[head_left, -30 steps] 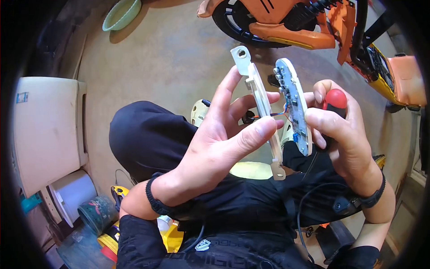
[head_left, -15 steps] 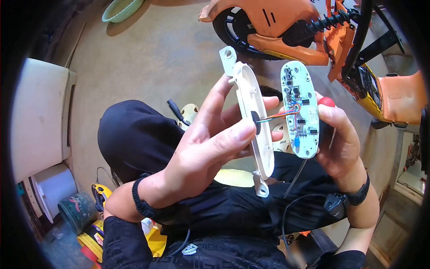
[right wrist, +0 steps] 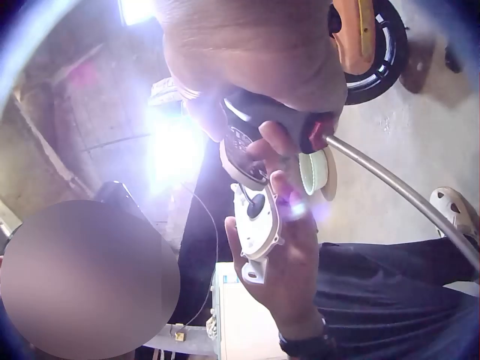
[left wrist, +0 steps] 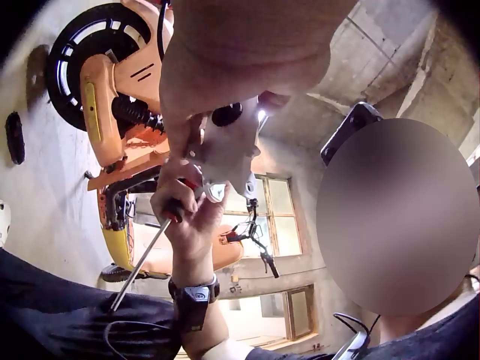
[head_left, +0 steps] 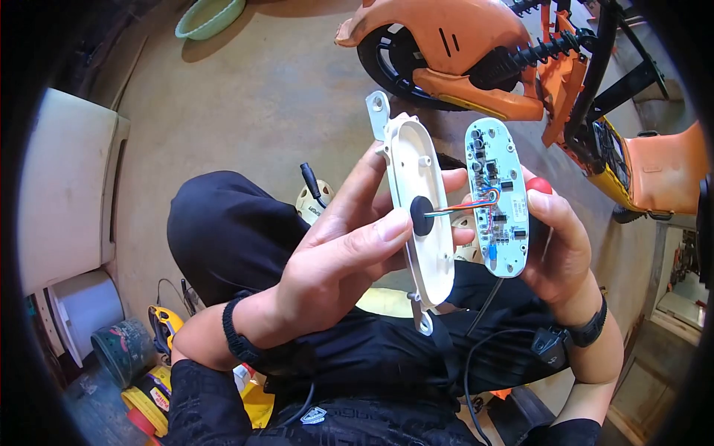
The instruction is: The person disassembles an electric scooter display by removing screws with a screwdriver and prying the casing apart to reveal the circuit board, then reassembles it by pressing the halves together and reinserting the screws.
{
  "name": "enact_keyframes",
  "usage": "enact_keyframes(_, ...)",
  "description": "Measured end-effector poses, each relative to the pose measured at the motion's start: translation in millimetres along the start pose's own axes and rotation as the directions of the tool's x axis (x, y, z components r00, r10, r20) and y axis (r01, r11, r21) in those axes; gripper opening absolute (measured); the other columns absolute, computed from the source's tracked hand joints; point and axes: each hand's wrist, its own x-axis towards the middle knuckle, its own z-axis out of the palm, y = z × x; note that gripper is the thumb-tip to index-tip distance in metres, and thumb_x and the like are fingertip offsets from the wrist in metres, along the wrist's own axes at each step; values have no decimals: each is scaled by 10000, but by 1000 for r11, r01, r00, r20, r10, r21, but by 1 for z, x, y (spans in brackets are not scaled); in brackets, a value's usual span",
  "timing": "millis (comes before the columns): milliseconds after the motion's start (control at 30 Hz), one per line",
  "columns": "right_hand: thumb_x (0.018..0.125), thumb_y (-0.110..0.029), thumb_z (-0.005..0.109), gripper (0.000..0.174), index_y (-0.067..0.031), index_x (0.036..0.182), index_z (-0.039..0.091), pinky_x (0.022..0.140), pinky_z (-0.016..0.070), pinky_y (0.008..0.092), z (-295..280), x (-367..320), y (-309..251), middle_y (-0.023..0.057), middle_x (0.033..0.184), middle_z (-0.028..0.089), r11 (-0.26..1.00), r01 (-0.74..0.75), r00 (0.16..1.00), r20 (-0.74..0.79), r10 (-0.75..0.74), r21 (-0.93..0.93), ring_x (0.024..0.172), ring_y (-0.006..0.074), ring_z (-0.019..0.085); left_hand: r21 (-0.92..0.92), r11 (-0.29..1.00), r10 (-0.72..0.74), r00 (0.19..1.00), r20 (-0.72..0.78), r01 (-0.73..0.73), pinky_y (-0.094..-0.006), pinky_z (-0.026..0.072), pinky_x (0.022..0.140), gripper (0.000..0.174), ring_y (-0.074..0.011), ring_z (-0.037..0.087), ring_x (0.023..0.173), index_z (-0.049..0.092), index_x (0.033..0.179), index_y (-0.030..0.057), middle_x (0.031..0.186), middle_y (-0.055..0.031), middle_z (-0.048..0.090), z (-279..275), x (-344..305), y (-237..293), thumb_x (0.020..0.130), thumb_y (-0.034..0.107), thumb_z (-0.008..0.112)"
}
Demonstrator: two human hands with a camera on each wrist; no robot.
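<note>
My left hand (head_left: 327, 253) holds a white oval plastic housing (head_left: 433, 260) between thumb and fingers, its hollow side turned toward the right hand. A metal tab sticks out at each end, and a black rubber grommet (head_left: 422, 216) sits in its middle. Colored wires (head_left: 461, 208) run from the grommet to a pale oval circuit board (head_left: 507, 160). That board is held by my right hand (head_left: 564, 241), its component side facing the housing. The same hand grips a screwdriver (head_left: 539, 185) with a red-and-black handle; its metal shaft (right wrist: 405, 187) shows in the right wrist view, pointing away from the work.
An orange two-wheeled vehicle (head_left: 476, 56) stands at the upper right. A pale green basin (head_left: 210, 18) lies on the floor at the back. To the left are a white cabinet (head_left: 67, 186) and a dark bucket (head_left: 126, 351). A black cable connector (head_left: 308, 175) hangs behind the left hand.
Both pieces have turned from nearly edge-on to show the housing's inside and the board's components. They also sit slightly lower in the head view, still joined by the wires.
</note>
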Motion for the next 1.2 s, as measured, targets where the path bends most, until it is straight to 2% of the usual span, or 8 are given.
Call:
enact_keyframes(67,948,-277,607,454,16,1281,512,512,477,178,4,0,-2,114,1041,688,1000,6,1000,20,-6,-7,776,116,694,-3,1000,2,1000,9,-2,-525,450,1114,793,-493,530,1318,87,1636,194,1631,-253,271,0,0,0,992,332,529)
enact_keyframes(167,945,-284,616,448,10,1264,506,512,479,183,16,-1,-5,123,1050,687,999,3,998,-57,-6,-37,815,141,714,6,1000,-12,1000,-1,12,-525,452,1113,802,-488,537,1312,88,1635,195,1630,-251,274,0,1,0,987,337,539)
enact_keyframes(733,946,-278,604,458,26,1269,488,531,485,202,-3,0,-2,213,1209,655,1000,9,996,84,-7,-21,1013,291,741,-12,1000,1,1000,3,-1,-544,430,1127,797,-484,510,1340,82,1639,198,1621,-260,284,2,1,-2,996,303,541)
enact_keyframes(767,941,-274,597,471,30,1286,493,530,475,201,1,-1,-3,203,1195,661,1000,1,997,79,0,-14,978,247,739,-13,1000,1,1000,5,0,-544,430,1127,797,-484,510,1340,82,1639,198,1621,-260,284,1,1,-2,996,303,541)
enact_keyframes(800,941,-274,597,471,30,1286,493,530,475,201,1,-1,-1,203,1195,661,1000,2,997,77,0,-13,978,247,739,-17,1000,-1,1000,4,1,-542,433,1125,799,-481,518,1333,85,1639,196,1619,-260,289,1,0,-2,994,300,545)
enact_keyframes(867,932,-268,596,479,31,1294,504,540,455,202,-2,1,1,185,1162,671,999,4,997,79,-1,-39,888,178,714,-23,1000,-2,1000,5,3,-540,435,1123,801,-477,526,1326,89,1639,195,1618,-259,293,0,0,-2,992,297,549)
enact_keyframes(967,924,-269,598,488,30,1300,512,552,439,204,-2,-1,0,166,1122,677,998,-17,996,84,22,-54,814,129,668,-7,1000,-6,1000,-14,6,-536,443,1116,795,-471,543,1309,105,1636,184,1615,-259,300,1,0,-2,990,302,552)
enact_keyframes(1200,920,-274,601,503,34,1308,510,561,440,208,-1,0,2,163,1119,678,999,-4,997,71,8,-49,815,128,660,8,1000,21,999,-27,-21,-531,451,1107,790,-462,557,1296,136,1624,138,1613,-265,301,2,0,-3,982,325,555)
